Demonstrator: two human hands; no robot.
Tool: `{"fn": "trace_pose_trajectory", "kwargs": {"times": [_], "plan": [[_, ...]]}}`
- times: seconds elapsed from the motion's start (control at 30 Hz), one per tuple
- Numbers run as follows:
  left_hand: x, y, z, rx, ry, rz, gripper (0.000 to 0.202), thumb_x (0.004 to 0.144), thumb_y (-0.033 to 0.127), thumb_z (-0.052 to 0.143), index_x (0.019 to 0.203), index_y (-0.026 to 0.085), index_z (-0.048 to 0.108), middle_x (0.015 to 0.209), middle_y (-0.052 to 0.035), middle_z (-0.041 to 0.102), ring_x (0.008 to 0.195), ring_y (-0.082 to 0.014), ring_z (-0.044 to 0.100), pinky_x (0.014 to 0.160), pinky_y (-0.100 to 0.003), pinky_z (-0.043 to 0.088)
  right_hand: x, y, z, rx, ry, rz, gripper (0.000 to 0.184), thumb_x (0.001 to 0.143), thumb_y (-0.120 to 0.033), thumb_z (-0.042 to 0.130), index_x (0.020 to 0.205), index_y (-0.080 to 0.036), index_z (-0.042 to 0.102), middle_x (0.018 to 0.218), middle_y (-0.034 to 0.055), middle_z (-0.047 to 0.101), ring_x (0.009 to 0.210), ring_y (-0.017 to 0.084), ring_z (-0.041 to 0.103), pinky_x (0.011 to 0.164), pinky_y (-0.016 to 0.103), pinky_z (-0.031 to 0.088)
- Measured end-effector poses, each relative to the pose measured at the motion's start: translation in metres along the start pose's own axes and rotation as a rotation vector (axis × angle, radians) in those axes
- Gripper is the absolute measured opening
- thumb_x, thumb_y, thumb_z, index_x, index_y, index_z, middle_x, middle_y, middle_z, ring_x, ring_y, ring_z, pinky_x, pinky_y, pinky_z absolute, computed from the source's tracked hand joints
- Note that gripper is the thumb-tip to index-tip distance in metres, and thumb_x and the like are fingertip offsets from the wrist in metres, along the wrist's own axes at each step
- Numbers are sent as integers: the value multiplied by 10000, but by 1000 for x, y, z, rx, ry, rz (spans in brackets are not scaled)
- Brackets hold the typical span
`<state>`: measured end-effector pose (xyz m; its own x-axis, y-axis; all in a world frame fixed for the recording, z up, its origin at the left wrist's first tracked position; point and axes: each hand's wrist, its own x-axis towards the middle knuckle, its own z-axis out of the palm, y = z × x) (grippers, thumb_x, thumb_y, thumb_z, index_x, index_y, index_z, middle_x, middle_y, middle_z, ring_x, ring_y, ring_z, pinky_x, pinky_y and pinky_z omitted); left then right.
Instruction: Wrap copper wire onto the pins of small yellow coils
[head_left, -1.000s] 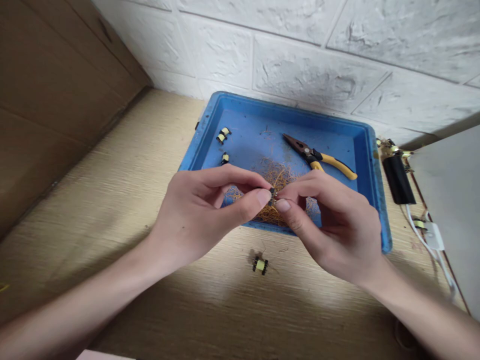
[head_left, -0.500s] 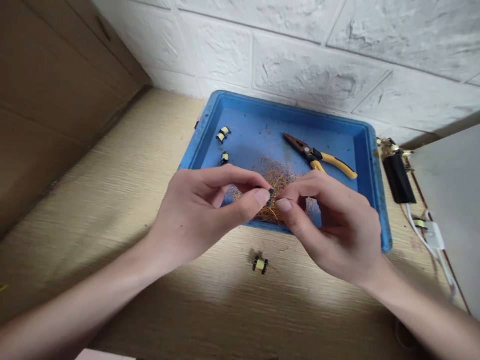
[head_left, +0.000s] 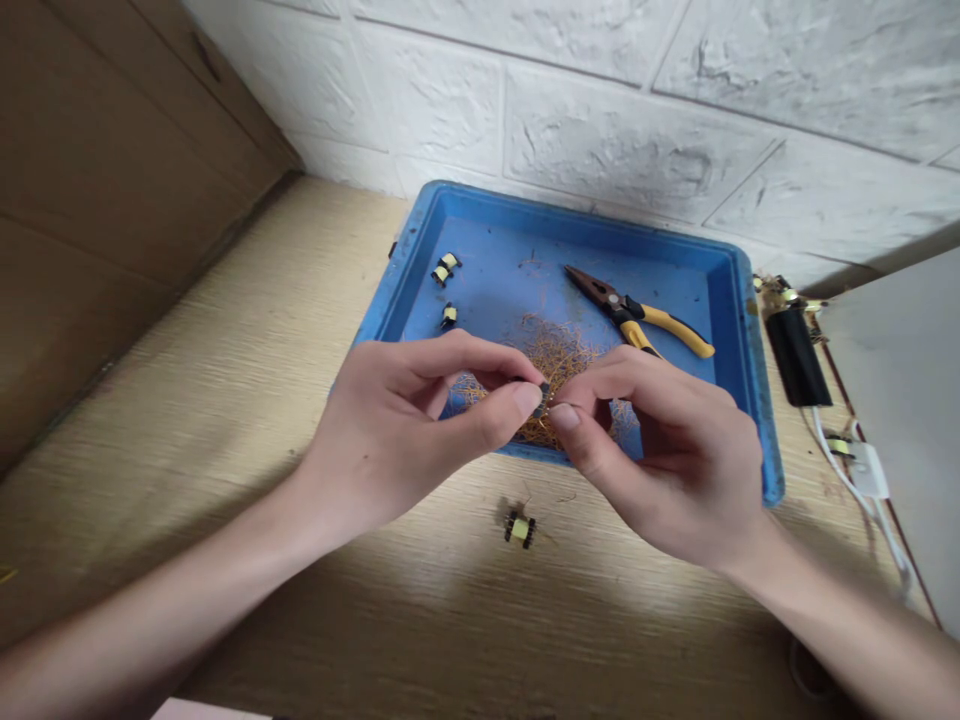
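Between the thumb and forefinger of my left hand is a small black coil bobbin, mostly hidden by the fingertips. My right hand is pinched close beside it, on what looks like a thin wire end at the bobbin's pins. Both hands hover over the front part of a blue tray. Beneath the fingertips lies a tangled heap of copper wire scraps. On the table in front of the tray sits a coil bobbin with yellow tape, its black pins and a loose wire showing.
Needle-nose pliers with yellow-black handles lie in the tray's right half. Several yellow-taped bobbins rest at its left. Right of the tray are a black cylinder and a white connector with cable. A white brick wall stands behind.
Both hands stay nearly in place. The right fingertips have shifted slightly left and down, nearer the bobbin, which has tilted a little in my left fingers.
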<state>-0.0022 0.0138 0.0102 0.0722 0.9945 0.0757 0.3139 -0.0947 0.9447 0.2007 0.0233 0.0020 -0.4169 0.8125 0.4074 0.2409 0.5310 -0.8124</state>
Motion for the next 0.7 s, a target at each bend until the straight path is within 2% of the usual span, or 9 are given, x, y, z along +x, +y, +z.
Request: {"fn": "trace_pose_trajectory", "kwargs": {"times": [0.47,0.7], "plan": [[-1,1,0,13,-18,-3,123,837,183,750,818,279,824,767,62,789,723,-126,720,651,-195,555,0,0,0,5,24,-22,163,910,-93,706,837,-226,648,754,-17,688,663,131,610,632,316,494],[-3,-1,1,95,-2,46,131,852,185,741,847,285,825,782,64,779,718,-124,696,684,-213,553,2,-2,1,-23,30,34,177,909,-102,686,798,-234,645,719,-16,698,625,134,612,574,304,470]]}}
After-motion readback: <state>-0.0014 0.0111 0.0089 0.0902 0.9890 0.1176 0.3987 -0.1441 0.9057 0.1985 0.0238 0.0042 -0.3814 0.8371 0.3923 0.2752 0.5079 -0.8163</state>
